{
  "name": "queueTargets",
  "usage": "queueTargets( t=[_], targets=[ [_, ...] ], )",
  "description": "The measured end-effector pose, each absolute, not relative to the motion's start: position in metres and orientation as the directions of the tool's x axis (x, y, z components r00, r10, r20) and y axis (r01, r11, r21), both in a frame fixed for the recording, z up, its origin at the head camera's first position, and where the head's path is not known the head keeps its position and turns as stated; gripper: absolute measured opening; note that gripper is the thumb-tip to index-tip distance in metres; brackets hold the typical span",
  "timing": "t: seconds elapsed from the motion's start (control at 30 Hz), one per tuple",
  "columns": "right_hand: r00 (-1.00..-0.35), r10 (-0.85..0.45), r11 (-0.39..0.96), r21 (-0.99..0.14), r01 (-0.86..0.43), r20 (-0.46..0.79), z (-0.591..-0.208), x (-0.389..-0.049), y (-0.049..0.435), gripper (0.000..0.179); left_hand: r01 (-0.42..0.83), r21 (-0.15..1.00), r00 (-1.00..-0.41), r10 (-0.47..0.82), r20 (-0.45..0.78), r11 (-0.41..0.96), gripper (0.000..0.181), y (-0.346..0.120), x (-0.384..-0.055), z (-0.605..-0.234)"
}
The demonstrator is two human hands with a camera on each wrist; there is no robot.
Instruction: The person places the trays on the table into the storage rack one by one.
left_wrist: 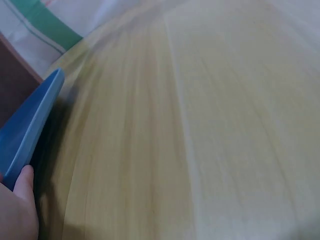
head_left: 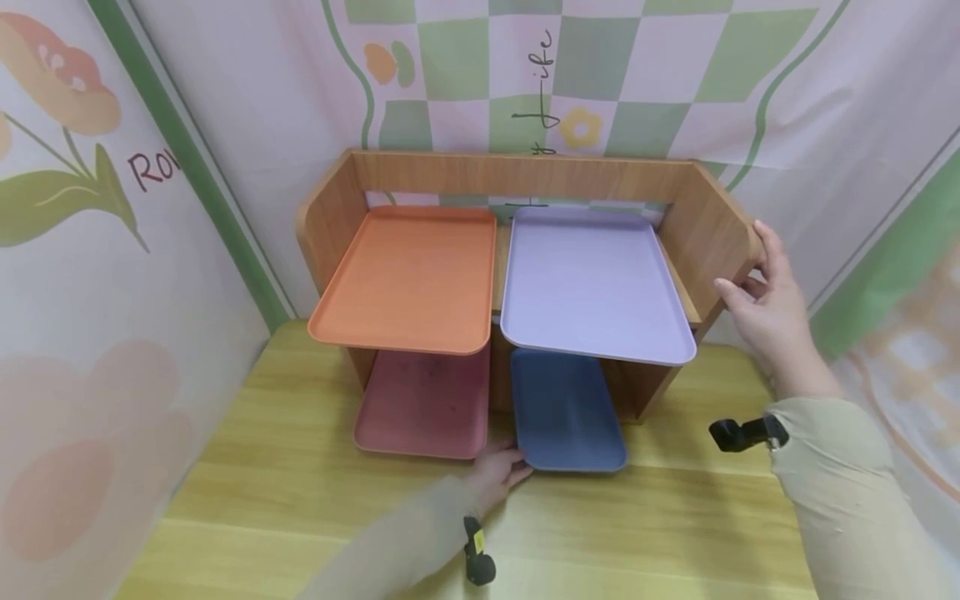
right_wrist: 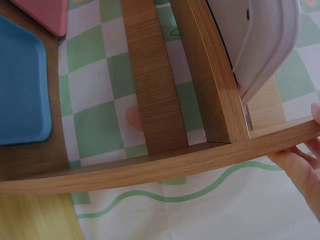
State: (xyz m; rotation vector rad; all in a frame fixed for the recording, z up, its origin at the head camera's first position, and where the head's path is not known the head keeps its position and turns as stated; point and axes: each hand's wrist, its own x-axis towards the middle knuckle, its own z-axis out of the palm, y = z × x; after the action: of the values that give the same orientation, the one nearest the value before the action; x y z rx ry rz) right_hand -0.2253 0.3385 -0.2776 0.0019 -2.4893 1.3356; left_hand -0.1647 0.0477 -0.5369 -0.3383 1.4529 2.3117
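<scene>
A blue tray [head_left: 567,408] lies in the lower right compartment of a wooden shelf [head_left: 525,173], its front part jutting out. My left hand [head_left: 495,477] pinches its front left corner; in the left wrist view a fingertip presses the blue tray's rim [left_wrist: 37,120] from outside. My right hand [head_left: 777,321] grips the front edge of the shelf's right side panel [head_left: 708,229], thumb on one side and fingers on the other. Above the blue tray sits a lilac tray [head_left: 592,283] on the upper level.
An orange tray [head_left: 412,279] occupies the upper left, with a pink tray [head_left: 427,404] below it. All the trays overhang the shelf front. The shelf stands on a wooden table [head_left: 300,508] against a checkered cloth backdrop [head_left: 517,58]. Curtains hang at both sides.
</scene>
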Motion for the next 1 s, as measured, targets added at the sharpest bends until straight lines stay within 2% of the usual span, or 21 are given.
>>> queueTargets(
  t=[0.17, 0.37, 0.5, 0.67, 1.0],
  targets=[
    [-0.951, 0.147, 0.572, -0.808, -0.144, 0.273, -0.278, -0.225, 0.339, 0.078, -0.414, 0.795, -0.910, 0.190, -0.368, -0.443, 0.056, 0.054, -0.168, -0.539],
    [-0.952, 0.150, 0.574, -0.808, -0.138, 0.268, -0.277, -0.226, 0.339, 0.077, -0.352, 0.787, -0.933, 0.120, -0.340, -0.506, 0.052, 0.063, -0.171, -0.533],
    [-0.950, 0.151, 0.571, -0.808, -0.142, 0.274, -0.278, -0.226, 0.339, 0.078, -0.353, 0.772, -0.921, 0.050, -0.387, -0.529, 0.059, 0.067, -0.177, -0.529],
    [-0.947, 0.148, 0.575, -0.803, -0.154, 0.287, -0.278, -0.226, 0.339, 0.078, -0.355, 0.780, -0.907, -0.013, -0.422, -0.516, 0.057, 0.071, -0.182, -0.530],
    [-0.946, 0.153, 0.576, -0.804, -0.148, 0.284, -0.279, -0.226, 0.340, 0.078, -0.393, 0.768, -0.895, 0.020, -0.445, -0.505, 0.057, 0.072, -0.185, -0.531]
  ],
)
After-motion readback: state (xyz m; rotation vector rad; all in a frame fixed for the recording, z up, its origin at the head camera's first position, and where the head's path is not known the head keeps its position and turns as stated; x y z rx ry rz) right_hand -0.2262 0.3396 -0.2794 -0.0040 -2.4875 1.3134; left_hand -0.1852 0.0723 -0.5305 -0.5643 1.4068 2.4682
